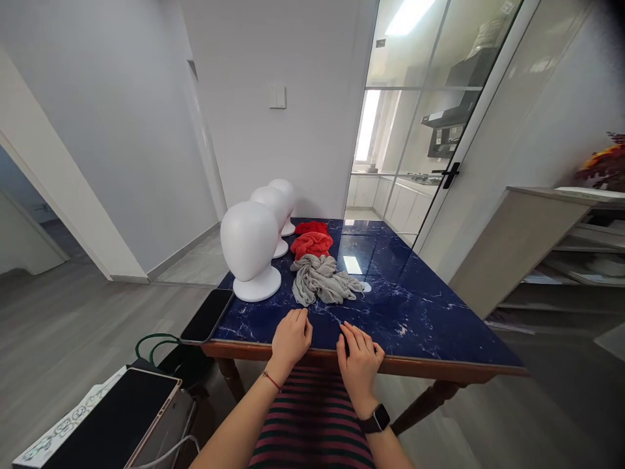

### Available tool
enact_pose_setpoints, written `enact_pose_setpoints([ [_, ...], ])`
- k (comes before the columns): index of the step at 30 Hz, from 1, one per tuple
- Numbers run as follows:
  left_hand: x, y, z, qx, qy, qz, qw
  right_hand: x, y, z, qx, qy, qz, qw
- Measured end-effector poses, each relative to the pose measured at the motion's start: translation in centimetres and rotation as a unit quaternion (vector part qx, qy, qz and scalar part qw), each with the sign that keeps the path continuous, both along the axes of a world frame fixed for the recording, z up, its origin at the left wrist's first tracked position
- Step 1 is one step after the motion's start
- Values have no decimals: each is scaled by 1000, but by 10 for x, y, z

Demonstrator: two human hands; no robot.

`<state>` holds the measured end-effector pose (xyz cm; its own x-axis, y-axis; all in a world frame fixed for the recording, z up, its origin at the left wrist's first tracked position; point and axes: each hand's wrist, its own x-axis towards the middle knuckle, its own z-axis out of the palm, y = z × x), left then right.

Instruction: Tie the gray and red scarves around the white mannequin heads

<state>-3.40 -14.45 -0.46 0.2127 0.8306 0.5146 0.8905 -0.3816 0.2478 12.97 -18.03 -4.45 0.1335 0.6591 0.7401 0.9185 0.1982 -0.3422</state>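
My left hand (pixel 291 337) rests on the near edge of the table, fingers curled in, with nothing seen in it. To its right, my right hand (pixel 360 357) lies on the same edge, fingers loosely bent, a gap between thumb and forefinger, holding nothing. Just beyond both hands sits a crumpled grey scarf (pixel 322 280). Behind that are a bunched red cloth (pixel 312 245) and another red cloth (pixel 311 227). Along the left side stand three white mannequin heads in a row: a near head (pixel 249 241), a middle head (pixel 271 200) and a far head (pixel 283 189).
The dark blue marble-patterned table (pixel 415 312) has a wooden rim. A phone (pixel 208 317) overhangs its left corner. Lower left, a tablet-like device (pixel 117 417) with a white cable lies on a box. A glass door (pixel 420 117) and a shelf unit (pixel 551 260) stand at right.
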Motion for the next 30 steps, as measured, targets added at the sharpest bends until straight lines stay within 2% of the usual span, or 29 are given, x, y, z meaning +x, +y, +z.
enact_pose_setpoints([
  [6,0,-3,3,-6,-10,-2,1000,0,-2,0,-14,6,8,1000],
  [13,0,-4,2,4,-35,24,999,2,-6,0,3,-6,26,1000],
  [22,-2,-4,4,-37,-23,6,999,1,-6,-2,2,9,20,1000],
  [30,-3,-5,4,-28,-22,3,999,3,-4,-7,8,4,27,1000],
])
